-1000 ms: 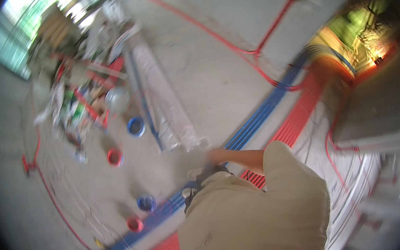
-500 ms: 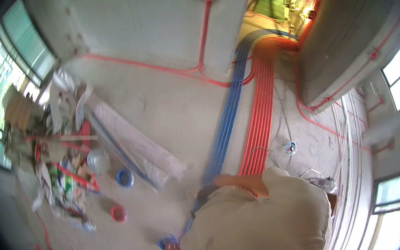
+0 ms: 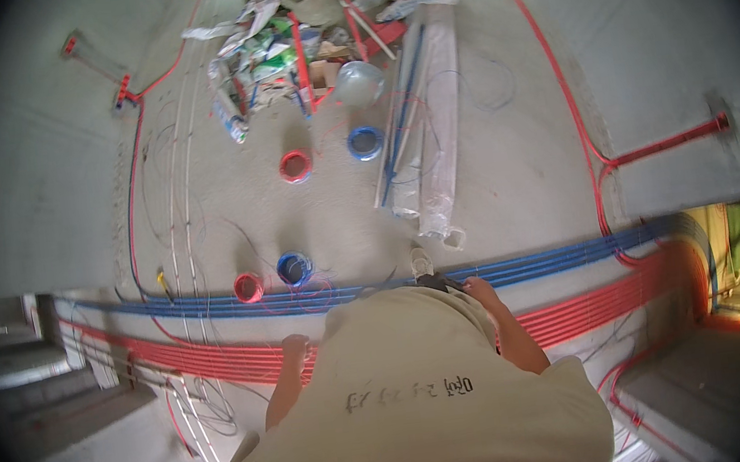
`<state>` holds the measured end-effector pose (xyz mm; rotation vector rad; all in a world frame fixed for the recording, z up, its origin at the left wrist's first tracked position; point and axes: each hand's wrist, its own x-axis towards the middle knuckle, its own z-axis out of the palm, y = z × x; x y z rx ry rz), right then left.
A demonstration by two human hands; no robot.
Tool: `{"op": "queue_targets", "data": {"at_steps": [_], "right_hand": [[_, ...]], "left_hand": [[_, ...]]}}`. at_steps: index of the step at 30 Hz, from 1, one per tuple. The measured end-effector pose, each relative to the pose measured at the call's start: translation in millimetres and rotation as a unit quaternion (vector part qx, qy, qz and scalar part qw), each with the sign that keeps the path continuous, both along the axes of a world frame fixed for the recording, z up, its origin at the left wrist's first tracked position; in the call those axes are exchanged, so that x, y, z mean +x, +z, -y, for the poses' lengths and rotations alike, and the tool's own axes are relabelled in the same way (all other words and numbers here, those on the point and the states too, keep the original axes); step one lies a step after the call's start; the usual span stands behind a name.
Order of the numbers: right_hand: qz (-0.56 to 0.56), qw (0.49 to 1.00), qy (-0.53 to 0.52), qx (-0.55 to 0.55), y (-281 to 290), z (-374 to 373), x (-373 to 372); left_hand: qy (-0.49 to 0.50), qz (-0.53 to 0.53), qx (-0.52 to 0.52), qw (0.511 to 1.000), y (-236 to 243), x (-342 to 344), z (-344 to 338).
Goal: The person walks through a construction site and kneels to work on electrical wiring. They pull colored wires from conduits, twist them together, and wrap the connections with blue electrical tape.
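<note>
My left hand point(image 3: 295, 344) hangs low beside my beige shirt point(image 3: 421, 362), over the red pipes point(image 3: 248, 359) along the floor. Seen from above, it hides its own fingers, and nothing shows sticking out of it. On the other side, my right hand point(image 3: 479, 288) is by the blue pipes point(image 3: 539, 268), close to a dark patch point(image 3: 436, 284) at the shirt's hem. Whether that patch is clothing or something held, I cannot tell. One light shoe point(image 3: 420, 263) shows in front of me. Left of it, a blue wire coil point(image 3: 294, 268) and a red wire coil point(image 3: 249, 288) rest on the floor.
Farther ahead are another red coil point(image 3: 295, 166) and blue coil point(image 3: 365, 143), a translucent bucket point(image 3: 360, 83) and a heap of bags and scraps point(image 3: 277, 54). Long plastic-wrapped lengths point(image 3: 442, 122) lie right of them. Red conduit point(image 3: 569, 99) runs along the right wall.
My view has swung left, bringing the scrap heap and coils ahead of me and the lit doorway to the far right. Both arms now hang beside my body; the right one was stretched sideways across.
</note>
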<state>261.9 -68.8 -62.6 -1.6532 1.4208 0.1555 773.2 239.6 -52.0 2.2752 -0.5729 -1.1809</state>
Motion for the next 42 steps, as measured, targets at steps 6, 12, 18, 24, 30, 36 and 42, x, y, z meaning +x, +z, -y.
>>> {"op": "queue_targets", "data": {"at_steps": [6, 12, 18, 24, 30, 36, 42], "right_hand": [[0.035, 0.998, 0.039, 0.031, 17.2, 73.6, 25.3], [0.058, 0.986, 0.151, 0.036, 12.1, 123.7, 69.0], [0.056, 0.957, 0.284, 0.022, 12.0, 158.1, 132.2], [0.017, 0.944, 0.328, 0.014, 16.9, 185.5, 224.3], [0.029, 0.924, 0.38, 0.025, 25.8, 198.5, 349.9], [0.071, 0.905, 0.419, -0.021, 41.2, 219.7, 470.6], [0.057, 0.921, 0.381, 0.062, 27.3, 255.2, 565.8]], "left_hand": [[0.199, -0.099, 0.028, 0.974, 24.9, -47.2, 15.7], [0.048, 0.122, 0.031, 0.991, 13.3, -115.4, 30.4], [-0.16, 0.263, 0.066, 0.949, -23.4, -140.5, -10.1], [-0.104, 0.159, 0.155, 0.97, -67.9, -134.7, -35.5], [-0.142, 0.129, 0.23, 0.954, -127.2, -36.2, -8.1], [0.05, 0.171, 0.063, 0.982, -71.6, 112.2, 55.5], [0.54, 0.01, -0.131, 0.832, -10.8, 172.0, 67.7]]}}
